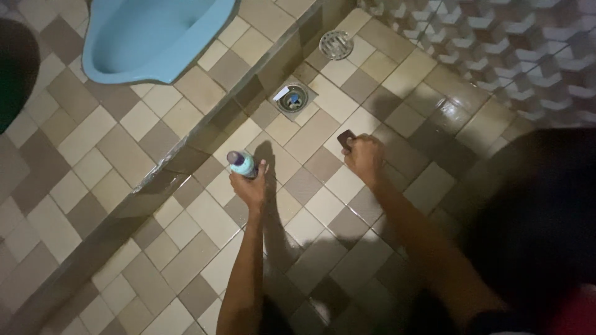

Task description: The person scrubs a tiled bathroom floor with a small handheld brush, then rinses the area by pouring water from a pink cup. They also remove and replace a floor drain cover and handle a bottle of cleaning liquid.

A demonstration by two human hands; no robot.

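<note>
Right side of view is dark and blurred, can't make out what's there. Right hand fingers closed on a small dark object, partly hidden, kind unclear. Left hand wrapped round a light-blue bottle w/ purple cap, held just above the wet tiled floor. Two floor drains near; blue squat toilet on raised step, cut off at top.

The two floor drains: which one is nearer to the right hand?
The square-framed drain, in the tiles beside the raised step, is nearer the right hand. The round drain lies farther, close to the patterned wall.
</note>
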